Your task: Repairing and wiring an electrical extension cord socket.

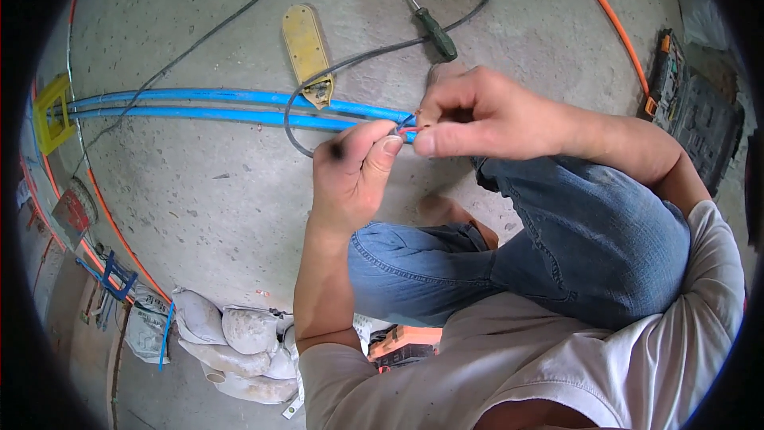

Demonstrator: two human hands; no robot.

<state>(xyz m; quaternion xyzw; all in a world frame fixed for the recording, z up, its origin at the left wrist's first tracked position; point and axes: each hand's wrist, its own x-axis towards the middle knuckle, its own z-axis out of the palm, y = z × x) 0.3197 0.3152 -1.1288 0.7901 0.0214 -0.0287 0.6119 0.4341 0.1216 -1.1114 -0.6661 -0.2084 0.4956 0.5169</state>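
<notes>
Hands meet near the middle of the view, over a concrete floor (pixel 223 191). The left hand (pixel 350 171) is curled, thumb and forefinger pinching thin blue wires (pixel 406 121) that come out of the end of two blue conduits (pixel 207 107). The right hand (pixel 469 115) comes in from 3 o'clock, fingers closed in a tight pinch on the same wires, just touching the left thumb. The wire ends are small and partly hidden by the fingers; a trace of red shows among them.

The conduits run side by side from 9 o'clock to the hands, starting at a yellow box (pixel 52 111) at the left rim. A grey cable (pixel 358 56) loops from 12 o'clock down past the conduits, just left of the hands. A yellow tool (pixel 306 52) lies across the conduits at 11 o'clock of the hands, and a green-handled screwdriver (pixel 426 20) lies at 12 o'clock, near the cable. An orange cable (pixel 613 20) curves toward 2 o'clock, beside a dark tool case (pixel 692 111) at 3 o'clock. White sacks (pixel 239 342) sit at 7 o'clock. The person crouches in jeans (pixel 573 239) and a white shirt (pixel 557 366).
</notes>
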